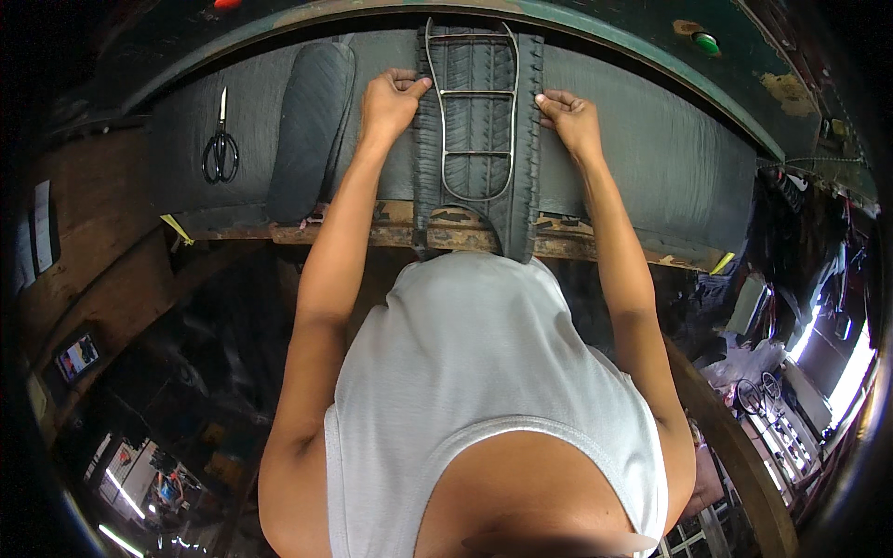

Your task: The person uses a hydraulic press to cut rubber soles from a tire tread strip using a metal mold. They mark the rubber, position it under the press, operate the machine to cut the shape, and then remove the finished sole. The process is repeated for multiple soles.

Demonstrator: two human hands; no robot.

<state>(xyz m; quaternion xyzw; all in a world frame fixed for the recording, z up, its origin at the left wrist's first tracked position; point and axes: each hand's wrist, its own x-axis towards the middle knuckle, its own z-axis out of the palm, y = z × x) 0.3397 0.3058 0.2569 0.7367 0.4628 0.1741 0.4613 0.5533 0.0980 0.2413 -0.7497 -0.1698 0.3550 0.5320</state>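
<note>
A ribbed black rubber tread strip [527, 200] lies lengthwise on the dark work surface, its near end reaching past the front edge toward my shirt. On top of it rests a sole-shaped metal cutting die [478, 94] with three crossbars. The strip's near end has a curved cut-out. My left hand [391, 104] pinches the strip's left edge near the upper part of the die. At the opposite edge, my right hand [569, 116] is closed with thumb and fingertips on the rubber. Neither hand touches the die.
Left of the strip lie sole-shaped black rubber pieces [312, 130], with black-handled scissors [221, 149] beyond them. A green metal beam [633, 42] spans the far side, with a green button [705, 43] at right. The wooden front edge [581, 244] is worn.
</note>
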